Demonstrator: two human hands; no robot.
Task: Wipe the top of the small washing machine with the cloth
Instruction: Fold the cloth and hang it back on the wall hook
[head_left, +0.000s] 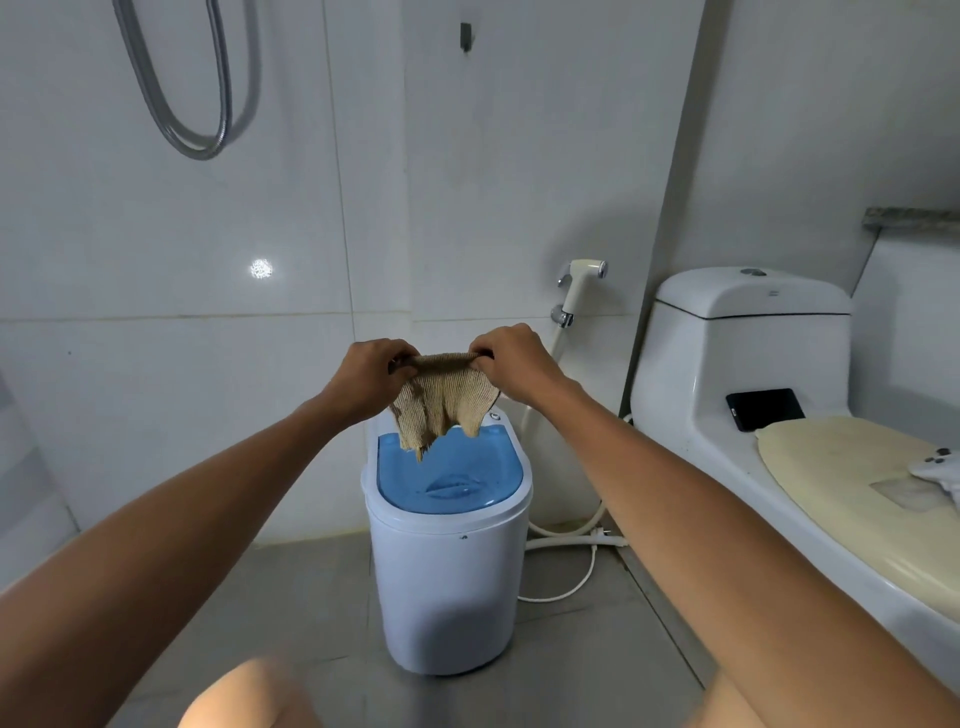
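From the head view, the wiping looks not yet begun: the cloth (441, 402) hangs in the air above the washer (449, 561), held up by its top edge, and only its lowest tips dangle in front of the far part of the blue lid (452, 480); I cannot tell whether they brush it. The lid shows no streaks or wet marks I can make out, so the whole top appears left to do, the blue panel and the white rim around it. The left hand (371, 374) pinches one upper corner of the cloth, fingers curled tight over the fabric, and the right hand (511, 361) grips the other corner the same way, knuckles up, so that the cloth is stretched between them and sags in folds below. Neither hand touches the machine. The washer stands on the floor (291, 613) near the wall, with the toilet (779, 415) to its right and a white hose (566, 540) trailing beside it. I judge the cloth must come down flat on the lid next.
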